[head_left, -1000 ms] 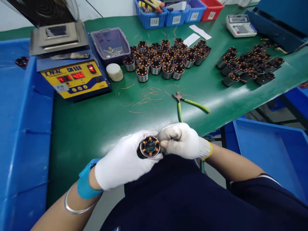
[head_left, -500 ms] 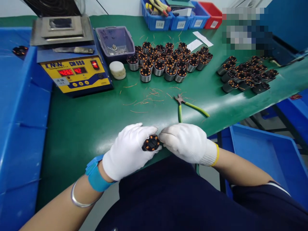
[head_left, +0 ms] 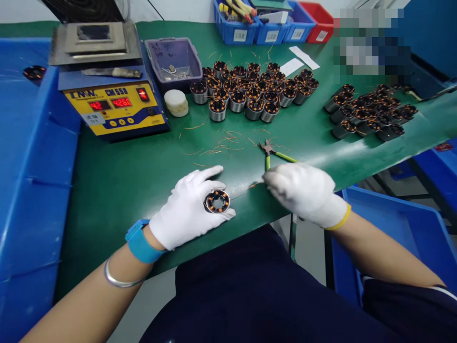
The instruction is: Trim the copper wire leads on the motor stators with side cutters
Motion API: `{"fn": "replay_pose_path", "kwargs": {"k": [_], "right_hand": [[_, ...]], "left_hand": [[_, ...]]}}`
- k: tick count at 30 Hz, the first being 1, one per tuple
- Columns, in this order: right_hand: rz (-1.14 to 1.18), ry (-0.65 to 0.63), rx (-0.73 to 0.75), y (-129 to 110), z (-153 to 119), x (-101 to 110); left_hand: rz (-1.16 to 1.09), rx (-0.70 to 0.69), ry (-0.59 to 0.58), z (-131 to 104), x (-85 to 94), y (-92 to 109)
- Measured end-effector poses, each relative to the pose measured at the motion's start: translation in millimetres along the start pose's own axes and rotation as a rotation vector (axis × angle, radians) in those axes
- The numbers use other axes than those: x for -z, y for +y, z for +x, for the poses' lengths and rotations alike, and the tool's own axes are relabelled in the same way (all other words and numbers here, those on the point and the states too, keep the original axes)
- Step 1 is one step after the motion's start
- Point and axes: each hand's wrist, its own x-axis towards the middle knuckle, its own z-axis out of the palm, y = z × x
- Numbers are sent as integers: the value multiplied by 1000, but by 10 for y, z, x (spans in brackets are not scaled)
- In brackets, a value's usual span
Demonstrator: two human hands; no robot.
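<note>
My gloved left hand (head_left: 191,205) holds a round metal motor part (head_left: 217,202) with copper windings, its ring face up, near the front of the green table. To the right, my gloved right hand (head_left: 300,190) is closed, its fingers pinched together and blurred. A short copper-coloured strand (head_left: 253,185) shows beside its fingertips; whether the fingers grip it is unclear. Just beyond this hand lie green-handled cutters (head_left: 267,148), their handles partly hidden by it. Loose copper wire scraps (head_left: 228,139) are scattered left of the cutters.
Two groups of similar wound parts (head_left: 254,107) (head_left: 369,126) stand farther back. At the left are a yellow-and-blue soldering unit (head_left: 117,107), a purple bin (head_left: 174,62) and a white round block (head_left: 176,103). Blue bins (head_left: 240,35) line the back; a large blue tray (head_left: 396,228) sits lower right.
My right hand has moved right and away from the part, toward the cutters. My left hand's fingers have spread somewhat, and the part in it now shows an open centre.
</note>
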Motion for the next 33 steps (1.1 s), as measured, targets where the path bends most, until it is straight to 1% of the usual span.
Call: {"fn": "replay_pose_path", "kwargs": {"k": [3, 4, 6, 8, 10, 13, 15, 18, 21, 23, 25, 27, 28, 29, 30, 31, 33], "right_hand": [[51, 64, -365, 252, -110, -173], [53, 72, -450, 283, -132, -233], [39, 29, -536, 267, -155, -320], [49, -56, -546, 192, -155, -334], [71, -133, -544, 119, -141, -269], [60, -243, -558, 84, -115, -115], [13, -287, -555, 110, -99, -54], [-59, -265, -561, 192, -76, -97], [13, -142, -559, 273, -61, -263], [133, -28, -499, 298, -56, -375], [250, 94, -490, 276, -52, -427], [391, 202, -564, 194, -44, -387], [505, 235, -598, 132, -38, -334], [666, 239, -603, 57, -30, -268], [878, 199, -574, -27, -19, -195], [1126, 108, -523, -113, -6, -124], [1611, -186, -428, -274, 30, -14]], "left_hand": [[35, 140, 51, 8, 14, -5], [31, 174, 82, 6, 13, 4], [-6, 193, 139, -1, 2, 26], [-53, 163, 154, -4, -9, 36], [-57, 161, 141, -1, -11, 28], [4, 258, 145, 12, 6, 0], [38, 317, 137, 21, 23, -15], [59, 350, 101, 27, 44, -27], [46, 340, 100, 31, 48, -40], [27, 318, 105, 37, 44, -52], [9, 299, 112, 44, 39, -61], [-4, 295, 116, 51, 37, -64], [-10, 295, 115, 53, 38, -64], [-15, 294, 114, 53, 39, -62], [-17, 291, 114, 53, 40, -60], [-17, 286, 115, 52, 40, -59], [-5, 270, 119, 50, 37, -59]]}}
